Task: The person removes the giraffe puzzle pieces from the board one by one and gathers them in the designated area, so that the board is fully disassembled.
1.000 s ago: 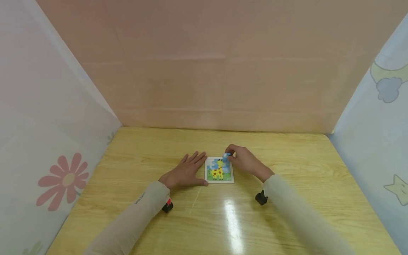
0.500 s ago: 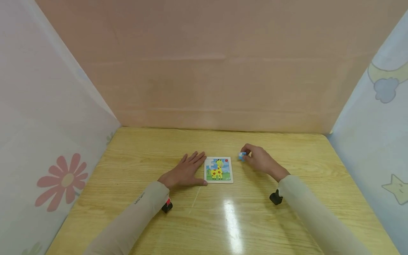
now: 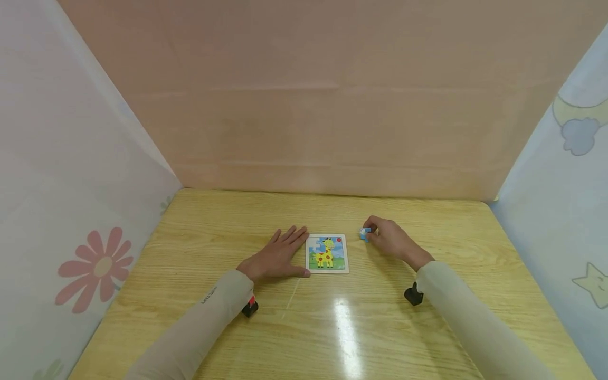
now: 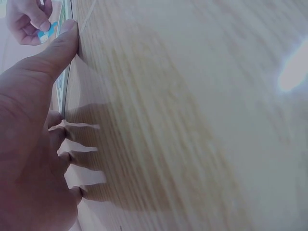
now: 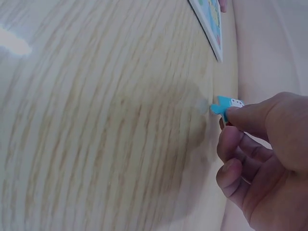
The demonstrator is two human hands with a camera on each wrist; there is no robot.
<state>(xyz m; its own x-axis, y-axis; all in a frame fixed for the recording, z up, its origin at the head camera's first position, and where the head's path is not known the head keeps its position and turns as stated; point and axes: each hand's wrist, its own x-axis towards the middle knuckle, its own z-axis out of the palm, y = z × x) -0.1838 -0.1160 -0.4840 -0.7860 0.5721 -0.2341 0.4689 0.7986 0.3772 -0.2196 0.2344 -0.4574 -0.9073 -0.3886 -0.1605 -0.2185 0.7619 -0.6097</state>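
Blue piece (image 3: 363,234) in right hand (image 3: 393,239), apart from right edge of puzzle board (image 3: 346,254)

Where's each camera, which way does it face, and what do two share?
On head: looks forward and down at the square white-framed giraffe puzzle; left hand, right hand, beige sleeves show.
On left wrist: looks along left hand across the pale wooden table; both hands show.
On right wrist: looks at small blue-and-white jigsaw piece; right hand, left fingertip show.
Both wrist views share the piece.
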